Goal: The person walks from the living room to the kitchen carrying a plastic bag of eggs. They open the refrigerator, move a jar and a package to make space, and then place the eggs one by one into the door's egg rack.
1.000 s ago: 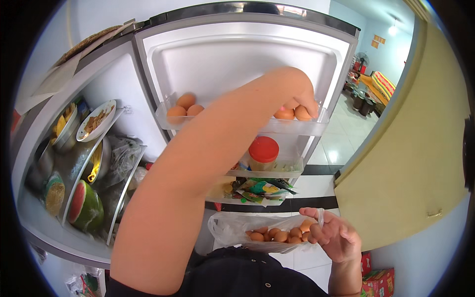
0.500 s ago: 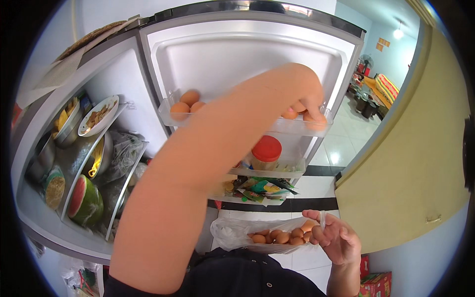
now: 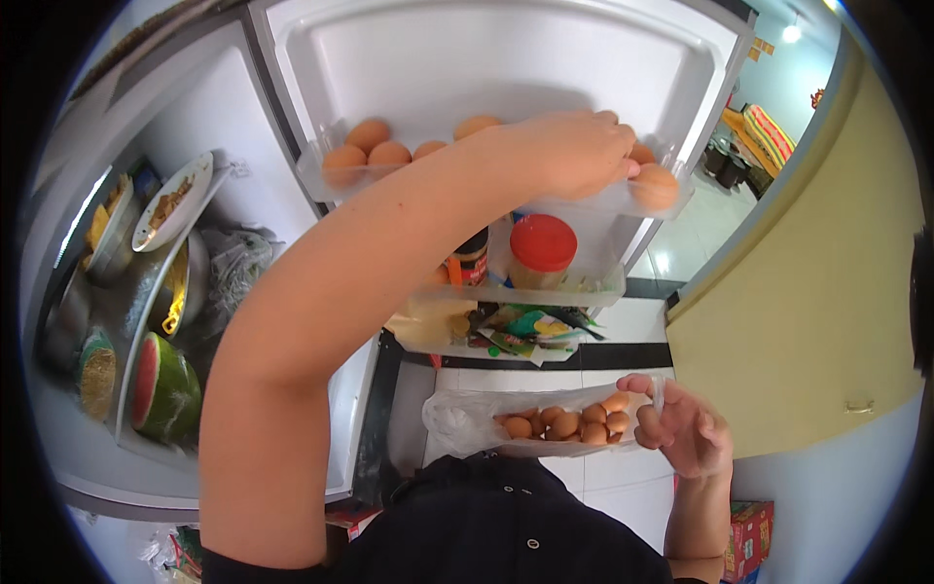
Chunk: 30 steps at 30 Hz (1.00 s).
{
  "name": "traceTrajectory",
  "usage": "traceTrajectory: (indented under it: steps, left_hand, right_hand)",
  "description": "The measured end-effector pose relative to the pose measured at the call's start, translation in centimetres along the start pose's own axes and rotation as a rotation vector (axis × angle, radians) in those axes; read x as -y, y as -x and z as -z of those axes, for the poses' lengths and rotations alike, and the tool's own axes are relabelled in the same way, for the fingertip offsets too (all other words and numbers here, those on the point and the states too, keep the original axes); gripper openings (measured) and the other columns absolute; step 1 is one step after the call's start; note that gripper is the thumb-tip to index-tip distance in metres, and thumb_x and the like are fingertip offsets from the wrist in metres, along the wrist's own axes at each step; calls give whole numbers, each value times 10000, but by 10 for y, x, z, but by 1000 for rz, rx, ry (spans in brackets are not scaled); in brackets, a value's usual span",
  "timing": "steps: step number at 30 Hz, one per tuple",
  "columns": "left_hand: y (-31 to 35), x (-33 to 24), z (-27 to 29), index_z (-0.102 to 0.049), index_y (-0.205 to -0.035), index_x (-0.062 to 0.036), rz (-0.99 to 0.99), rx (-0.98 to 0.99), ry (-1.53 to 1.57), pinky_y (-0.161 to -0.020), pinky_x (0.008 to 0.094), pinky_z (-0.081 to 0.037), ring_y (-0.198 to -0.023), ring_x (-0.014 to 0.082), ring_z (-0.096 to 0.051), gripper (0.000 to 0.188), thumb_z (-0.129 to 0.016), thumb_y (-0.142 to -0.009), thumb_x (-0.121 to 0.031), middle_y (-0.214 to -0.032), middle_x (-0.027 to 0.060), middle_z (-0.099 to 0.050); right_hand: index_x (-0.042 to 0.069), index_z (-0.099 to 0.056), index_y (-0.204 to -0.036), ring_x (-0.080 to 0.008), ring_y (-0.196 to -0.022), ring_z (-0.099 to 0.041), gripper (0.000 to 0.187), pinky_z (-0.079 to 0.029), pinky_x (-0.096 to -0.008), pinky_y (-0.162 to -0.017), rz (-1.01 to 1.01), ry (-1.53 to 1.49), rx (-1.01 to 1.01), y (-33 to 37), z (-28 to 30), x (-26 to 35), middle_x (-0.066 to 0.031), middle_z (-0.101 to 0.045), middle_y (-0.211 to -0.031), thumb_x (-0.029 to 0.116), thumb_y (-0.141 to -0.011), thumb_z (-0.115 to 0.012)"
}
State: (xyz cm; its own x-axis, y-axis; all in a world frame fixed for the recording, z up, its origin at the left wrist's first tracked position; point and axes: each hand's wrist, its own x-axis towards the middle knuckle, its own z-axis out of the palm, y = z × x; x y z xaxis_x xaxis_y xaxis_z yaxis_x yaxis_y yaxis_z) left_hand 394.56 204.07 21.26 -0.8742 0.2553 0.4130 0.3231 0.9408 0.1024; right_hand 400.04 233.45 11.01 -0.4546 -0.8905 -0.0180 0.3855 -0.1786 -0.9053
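Note:
My left hand [image 3: 593,154] reaches across to the upper door shelf [image 3: 584,202] of the refrigerator. Its fingers and thumb curl around an egg [image 3: 641,154], mostly hidden by the hand. Just right of it, a brown egg [image 3: 655,187] sits at the shelf's end. More brown eggs [image 3: 389,158] lie along the shelf's left and middle, partly behind my forearm. Low on the right, my right hand [image 3: 686,428] has bent fingers hooked through the handle of a clear plastic bag [image 3: 457,414]. Several eggs [image 3: 564,423] fill the bag's right part.
Under the egg shelf, a red-lidded jar [image 3: 543,243] stands on a second door shelf, with packets [image 3: 530,326] lower down. Left, the refrigerator compartment holds a plate of food [image 3: 175,202] and a cut watermelon [image 3: 165,389]. A yellowish door [image 3: 798,321] bounds the right side.
My left hand has shifted left, away from the egg at the shelf's right end. The view has shifted, showing more eggs mid-shelf. My right hand still holds the bag.

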Motion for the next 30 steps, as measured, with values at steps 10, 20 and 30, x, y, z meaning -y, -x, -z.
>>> traceTrajectory:
  steps: [10,20,30]
  left_hand:
    - [28,-1,-17,-536,-933,-78,-199,-417,-175,-721,374,-478,-862,254,-560,165,-493,-889,-231,-915,62,-564]
    - [180,-66,-136,-531,-908,-18,204,589,1279,-690,368,-452,-700,256,-577,156,-439,-877,-141,-766,113,-600]
    - [179,-118,-299,-306,-1306,-34,260,367,1008,-742,337,-439,-952,256,-537,556,-545,-810,-107,-1123,150,-510]
  right_hand:
    - [-143,-406,-1189,-38,-500,-322,807,-243,-182,-462,-34,115,50,-18,23,-26,-177,-449,-1208,529,-775,-576]
    - [-110,-471,-1122,-11,-476,-291,705,-230,-164,-449,-99,179,-24,-34,33,-34,-179,-498,-1142,514,-805,-551]
    - [-74,-493,-1143,-28,-520,-269,709,-214,-178,-495,-129,196,-51,-24,15,-32,-63,-525,-1108,515,-765,-603]
